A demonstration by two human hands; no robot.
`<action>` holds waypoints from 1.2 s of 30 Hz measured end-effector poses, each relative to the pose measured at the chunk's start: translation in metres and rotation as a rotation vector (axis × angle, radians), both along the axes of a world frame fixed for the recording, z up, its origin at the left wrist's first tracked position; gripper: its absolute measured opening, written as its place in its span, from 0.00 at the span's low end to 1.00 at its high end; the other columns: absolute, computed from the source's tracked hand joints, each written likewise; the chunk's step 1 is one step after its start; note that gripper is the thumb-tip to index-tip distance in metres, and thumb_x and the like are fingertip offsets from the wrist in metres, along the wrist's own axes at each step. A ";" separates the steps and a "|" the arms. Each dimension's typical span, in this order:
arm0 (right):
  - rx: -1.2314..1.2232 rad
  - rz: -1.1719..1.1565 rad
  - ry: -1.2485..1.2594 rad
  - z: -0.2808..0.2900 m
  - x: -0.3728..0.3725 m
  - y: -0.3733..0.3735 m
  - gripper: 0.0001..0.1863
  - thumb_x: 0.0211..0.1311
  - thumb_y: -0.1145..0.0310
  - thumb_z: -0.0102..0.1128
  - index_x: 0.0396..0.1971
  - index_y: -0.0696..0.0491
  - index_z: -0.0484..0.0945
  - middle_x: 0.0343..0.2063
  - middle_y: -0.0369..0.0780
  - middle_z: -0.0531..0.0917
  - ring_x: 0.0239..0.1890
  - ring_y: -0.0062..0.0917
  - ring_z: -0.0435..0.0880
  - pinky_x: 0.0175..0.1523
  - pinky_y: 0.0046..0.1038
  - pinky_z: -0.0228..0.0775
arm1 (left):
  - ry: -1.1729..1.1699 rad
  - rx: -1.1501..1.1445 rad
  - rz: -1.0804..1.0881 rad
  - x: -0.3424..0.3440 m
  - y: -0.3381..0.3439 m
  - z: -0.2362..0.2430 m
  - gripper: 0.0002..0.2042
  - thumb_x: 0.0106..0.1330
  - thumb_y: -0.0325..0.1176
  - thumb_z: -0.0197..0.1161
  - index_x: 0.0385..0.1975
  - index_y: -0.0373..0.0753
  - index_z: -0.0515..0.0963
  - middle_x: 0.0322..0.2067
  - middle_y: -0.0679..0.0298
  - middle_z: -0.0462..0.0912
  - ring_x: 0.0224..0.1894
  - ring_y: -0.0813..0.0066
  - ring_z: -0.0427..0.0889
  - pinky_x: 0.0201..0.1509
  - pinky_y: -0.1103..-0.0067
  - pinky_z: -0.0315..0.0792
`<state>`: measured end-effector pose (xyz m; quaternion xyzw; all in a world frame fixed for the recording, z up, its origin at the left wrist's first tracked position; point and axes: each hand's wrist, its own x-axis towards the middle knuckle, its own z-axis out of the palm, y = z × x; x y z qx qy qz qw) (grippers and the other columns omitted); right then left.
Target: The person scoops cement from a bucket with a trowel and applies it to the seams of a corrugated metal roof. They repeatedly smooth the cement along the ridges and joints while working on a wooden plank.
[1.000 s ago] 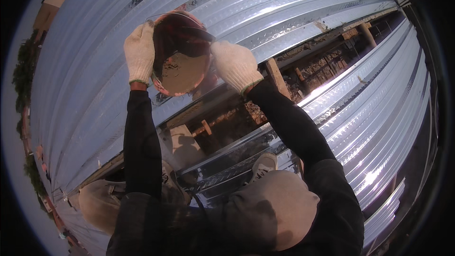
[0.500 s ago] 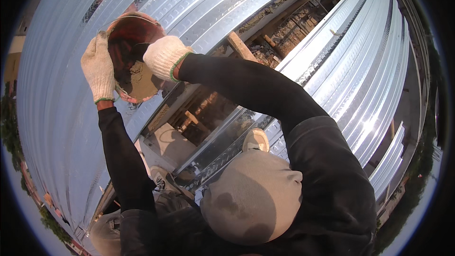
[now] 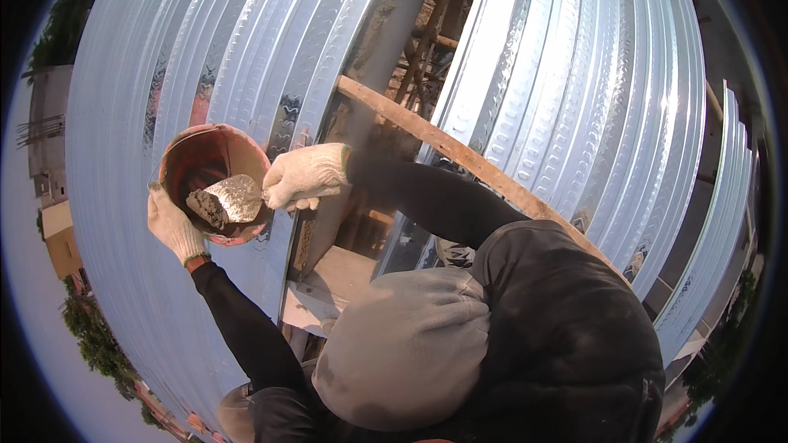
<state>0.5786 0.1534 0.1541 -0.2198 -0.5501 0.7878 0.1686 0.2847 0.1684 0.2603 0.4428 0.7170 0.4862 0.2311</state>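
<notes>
A red bucket (image 3: 197, 152), stained with mortar, is tipped so that its mouth faces me. My left hand (image 3: 174, 226), in a white knit glove, is closed on the bucket's left side near the rim. In my gloved right hand (image 3: 305, 176) is a trowel (image 3: 236, 197), its handle wrapped by my fingers. The trowel's shiny blade lies across the bucket's mouth, with a lump of grey mortar (image 3: 207, 207) at its left end. Most of the handle is hidden in my fist.
Ribbed silver metal decking (image 3: 123, 164) spreads under and beyond the bucket, and more decking (image 3: 574, 98) lies to the right. Between the sheets runs an open gap beside a concrete beam (image 3: 368, 111). A long wooden board (image 3: 435, 139) crosses that gap and passes behind my right arm.
My right hand has drawn back to the bucket's right edge, and the trowel with mortar has come into sight. The bucket sits lower in the view, which has turned; the wooden board now shows at length.
</notes>
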 end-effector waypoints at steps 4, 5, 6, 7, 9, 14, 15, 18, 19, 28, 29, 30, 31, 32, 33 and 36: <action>-0.139 -0.287 0.116 0.009 0.055 -0.038 0.13 0.72 0.61 0.62 0.42 0.56 0.87 0.28 0.31 0.80 0.24 0.18 0.76 0.30 0.25 0.74 | -0.027 0.014 0.076 -0.044 -0.002 -0.010 0.24 0.89 0.47 0.58 0.56 0.27 0.86 0.49 0.58 0.92 0.47 0.67 0.87 0.56 0.67 0.82; -0.144 -0.372 0.125 0.009 0.071 -0.044 0.13 0.73 0.61 0.64 0.42 0.57 0.87 0.27 0.32 0.81 0.25 0.17 0.78 0.29 0.25 0.75 | -0.009 0.030 0.089 -0.057 -0.007 -0.012 0.24 0.89 0.47 0.58 0.56 0.27 0.86 0.49 0.58 0.92 0.48 0.67 0.87 0.56 0.67 0.82; -0.150 -0.453 0.131 0.009 0.087 -0.049 0.14 0.73 0.61 0.65 0.42 0.58 0.87 0.26 0.33 0.81 0.25 0.16 0.81 0.27 0.25 0.76 | 0.006 0.046 0.106 -0.067 -0.010 -0.013 0.24 0.89 0.47 0.57 0.56 0.28 0.87 0.50 0.58 0.92 0.48 0.66 0.87 0.56 0.66 0.82; -0.167 -0.543 -0.019 0.024 0.106 -0.053 0.14 0.73 0.61 0.65 0.44 0.58 0.86 0.26 0.32 0.80 0.25 0.16 0.79 0.28 0.24 0.75 | 0.099 0.001 0.149 -0.074 -0.016 -0.010 0.25 0.89 0.49 0.57 0.56 0.28 0.87 0.50 0.58 0.92 0.49 0.65 0.87 0.57 0.65 0.82; -0.134 -0.810 -0.094 0.025 0.135 -0.060 0.15 0.75 0.61 0.64 0.48 0.59 0.84 0.26 0.33 0.79 0.24 0.16 0.79 0.29 0.25 0.75 | 0.142 -0.014 0.180 -0.066 -0.018 -0.013 0.26 0.89 0.49 0.57 0.56 0.27 0.87 0.50 0.58 0.91 0.49 0.64 0.87 0.57 0.64 0.82; 0.314 -1.536 -0.508 -0.011 0.164 -0.058 0.16 0.75 0.61 0.68 0.45 0.61 0.81 0.29 0.48 0.84 0.30 0.43 0.86 0.41 0.41 0.82 | 0.071 0.043 0.167 -0.059 -0.013 -0.017 0.26 0.89 0.51 0.58 0.55 0.27 0.87 0.49 0.60 0.90 0.47 0.65 0.86 0.57 0.65 0.82; 0.274 -1.592 -0.537 -0.015 0.161 -0.057 0.16 0.74 0.61 0.69 0.45 0.60 0.81 0.30 0.50 0.85 0.33 0.47 0.87 0.44 0.44 0.82 | 0.072 0.042 0.159 -0.058 -0.013 -0.017 0.26 0.89 0.51 0.58 0.55 0.27 0.87 0.48 0.60 0.90 0.47 0.65 0.86 0.56 0.65 0.82; 0.197 -1.710 -0.665 -0.025 0.142 -0.050 0.14 0.74 0.62 0.69 0.45 0.59 0.80 0.34 0.55 0.86 0.40 0.57 0.88 0.50 0.50 0.81 | 0.071 0.042 0.159 -0.064 -0.014 -0.018 0.26 0.88 0.51 0.58 0.54 0.27 0.87 0.48 0.60 0.90 0.47 0.66 0.86 0.56 0.66 0.81; 0.203 -1.717 -0.738 -0.033 0.129 -0.048 0.14 0.74 0.63 0.69 0.45 0.58 0.80 0.35 0.55 0.87 0.41 0.57 0.89 0.51 0.52 0.81 | 0.067 0.044 0.159 -0.067 -0.012 -0.018 0.26 0.88 0.51 0.58 0.54 0.27 0.86 0.47 0.60 0.90 0.46 0.66 0.86 0.56 0.66 0.81; -0.021 -1.400 -0.575 0.002 0.122 -0.063 0.19 0.80 0.57 0.61 0.51 0.60 0.80 0.40 0.57 0.89 0.46 0.56 0.90 0.54 0.50 0.81 | 0.012 0.024 0.203 -0.077 -0.017 -0.019 0.24 0.88 0.48 0.57 0.52 0.29 0.87 0.45 0.62 0.91 0.45 0.70 0.85 0.54 0.68 0.81; -0.165 -1.375 -0.500 0.012 0.133 -0.060 0.19 0.80 0.56 0.62 0.50 0.60 0.80 0.38 0.55 0.88 0.44 0.52 0.90 0.51 0.48 0.81 | 0.021 0.019 0.204 -0.083 -0.017 -0.021 0.24 0.88 0.48 0.57 0.52 0.29 0.87 0.46 0.62 0.91 0.45 0.70 0.85 0.54 0.68 0.81; -0.104 -1.369 -0.481 0.008 0.145 -0.057 0.16 0.81 0.57 0.61 0.44 0.57 0.79 0.26 0.36 0.82 0.24 0.21 0.83 0.34 0.28 0.78 | 0.027 0.013 0.201 -0.088 -0.017 -0.023 0.23 0.88 0.48 0.57 0.52 0.29 0.87 0.46 0.62 0.91 0.45 0.70 0.85 0.54 0.68 0.81; 0.155 -1.290 -0.537 -0.022 0.168 -0.058 0.16 0.81 0.56 0.60 0.42 0.57 0.79 0.25 0.35 0.82 0.25 0.20 0.83 0.34 0.28 0.78 | 0.027 0.010 0.194 -0.087 -0.015 -0.024 0.23 0.88 0.48 0.57 0.52 0.29 0.87 0.46 0.63 0.91 0.45 0.71 0.85 0.54 0.68 0.81; 0.201 -1.189 -0.632 -0.030 0.183 -0.056 0.16 0.82 0.56 0.60 0.44 0.57 0.80 0.29 0.39 0.82 0.30 0.27 0.84 0.39 0.32 0.78 | 0.017 -0.001 0.210 -0.076 -0.015 -0.022 0.24 0.88 0.48 0.57 0.52 0.29 0.87 0.46 0.63 0.91 0.45 0.71 0.85 0.54 0.69 0.81; 0.255 -1.093 -0.726 -0.037 0.201 -0.054 0.17 0.82 0.56 0.60 0.45 0.57 0.81 0.32 0.43 0.83 0.35 0.34 0.85 0.45 0.36 0.78 | 0.000 -0.011 0.221 -0.052 -0.013 -0.018 0.24 0.88 0.48 0.57 0.53 0.29 0.87 0.46 0.63 0.91 0.46 0.71 0.85 0.54 0.69 0.81; 0.520 -0.797 -1.007 -0.022 0.213 -0.039 0.22 0.83 0.52 0.61 0.50 0.59 0.84 0.38 0.54 0.88 0.45 0.51 0.90 0.53 0.49 0.82 | 0.004 0.007 0.214 -0.052 -0.015 -0.011 0.24 0.89 0.49 0.57 0.53 0.29 0.87 0.46 0.63 0.91 0.46 0.71 0.85 0.55 0.69 0.81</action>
